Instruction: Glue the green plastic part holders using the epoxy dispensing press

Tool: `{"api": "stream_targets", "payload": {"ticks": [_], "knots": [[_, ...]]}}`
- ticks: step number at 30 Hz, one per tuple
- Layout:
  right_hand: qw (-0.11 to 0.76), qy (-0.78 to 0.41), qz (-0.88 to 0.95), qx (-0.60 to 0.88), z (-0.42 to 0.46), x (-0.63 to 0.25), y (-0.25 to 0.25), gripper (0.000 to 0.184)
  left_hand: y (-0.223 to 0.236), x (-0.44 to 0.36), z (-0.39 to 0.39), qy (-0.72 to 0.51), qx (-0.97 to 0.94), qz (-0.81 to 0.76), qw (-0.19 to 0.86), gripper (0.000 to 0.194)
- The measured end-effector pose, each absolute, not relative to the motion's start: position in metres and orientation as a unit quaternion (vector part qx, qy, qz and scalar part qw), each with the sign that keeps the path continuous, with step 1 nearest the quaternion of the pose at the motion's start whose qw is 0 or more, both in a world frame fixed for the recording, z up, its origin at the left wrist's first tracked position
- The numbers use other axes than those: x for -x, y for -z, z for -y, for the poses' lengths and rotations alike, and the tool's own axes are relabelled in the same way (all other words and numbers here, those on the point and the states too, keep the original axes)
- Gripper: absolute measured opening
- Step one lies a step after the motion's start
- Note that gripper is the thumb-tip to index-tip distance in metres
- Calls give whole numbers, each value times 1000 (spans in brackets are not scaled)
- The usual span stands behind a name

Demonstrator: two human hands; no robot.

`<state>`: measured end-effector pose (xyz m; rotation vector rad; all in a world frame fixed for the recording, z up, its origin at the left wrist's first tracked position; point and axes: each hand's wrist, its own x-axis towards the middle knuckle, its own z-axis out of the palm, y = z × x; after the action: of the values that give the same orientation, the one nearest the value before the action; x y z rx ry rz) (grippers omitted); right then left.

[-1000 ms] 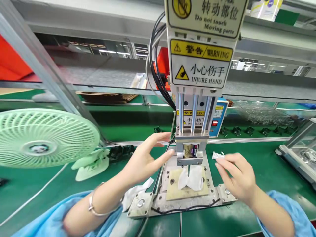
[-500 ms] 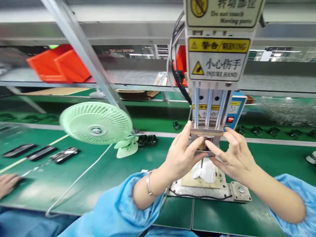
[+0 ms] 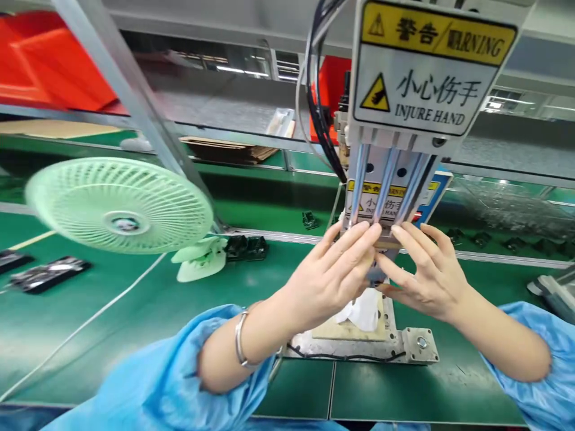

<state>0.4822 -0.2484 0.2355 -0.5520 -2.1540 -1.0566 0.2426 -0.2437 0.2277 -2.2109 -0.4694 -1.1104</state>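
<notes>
A press (image 3: 395,173) with bright guide rods and warning labels stands upright in front of me. Both my hands are at its moving head (image 3: 387,242), below the rods. My left hand (image 3: 335,278), with a metal bangle at the wrist, grips the head's left side, fingers on top. From the right, my right hand (image 3: 426,275) holds it with fingers on the plate and thumb lower down. My hands hide most of the head and anything small between them. Beneath lies a white cloth-like piece (image 3: 363,311) on a pale pad (image 3: 330,331) over the metal base (image 3: 404,347).
A green fan (image 3: 123,206) leans in from the left, its white cable (image 3: 103,308) crossing the green table (image 3: 179,335). Black parts (image 3: 49,274) lie at left and others (image 3: 247,247) behind the fan. A slanted metal post (image 3: 121,78) and red bins (image 3: 58,60) stand further back.
My left fingers have shifted up and across onto the front of the press head. My right fingers have moved inward onto it. The view has moved closer and turned.
</notes>
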Motion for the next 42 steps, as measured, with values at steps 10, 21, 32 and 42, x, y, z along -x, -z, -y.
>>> {"api": "stream_targets", "payload": {"ticks": [10, 21, 32, 42], "knots": [[388, 363, 819, 219, 247, -503, -264, 57, -205, -233, 234, 620, 743, 223, 116, 67], [314, 395, 820, 271, 267, -483, -255, 47, -201, -215, 235, 398, 874, 272, 60, 75], [338, 306, 808, 372, 276, -462, -270, 30, -159, -230, 302, 607, 684, 399, -65, 9], [266, 410, 792, 366, 270, -444, -294, 47, -142, -252, 311, 574, 699, 405, -131, 17]]}}
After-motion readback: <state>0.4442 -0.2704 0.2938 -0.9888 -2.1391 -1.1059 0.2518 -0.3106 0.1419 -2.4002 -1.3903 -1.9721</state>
